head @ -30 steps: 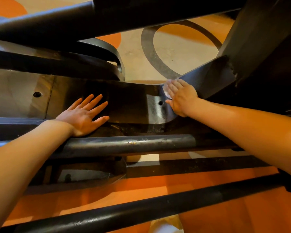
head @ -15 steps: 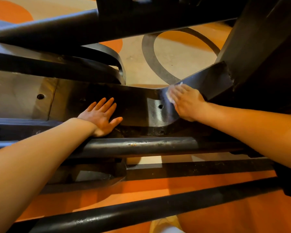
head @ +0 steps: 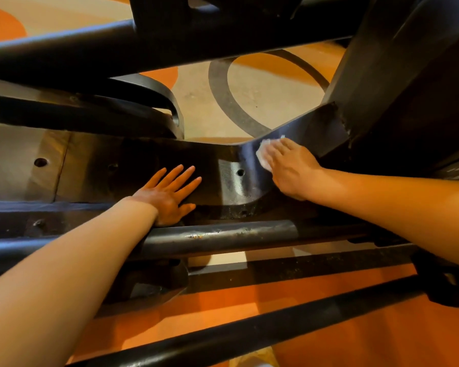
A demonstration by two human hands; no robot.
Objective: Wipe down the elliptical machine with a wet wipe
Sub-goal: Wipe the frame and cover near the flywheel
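Elliptical machine [head: 143, 165], black frame plate: left hand [head: 170, 193] flat, fingers spread, holding nothing. Right hand [head: 289, 168], fingers straight, presses white wet wipe [head: 263, 153] against the plate's angled section.

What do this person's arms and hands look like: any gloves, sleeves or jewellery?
Both arms are bare as far up as the head view shows, with no sleeves in sight. The left hand and the right hand wear no gloves, and no rings, watch or bracelets show on the fingers or wrists.
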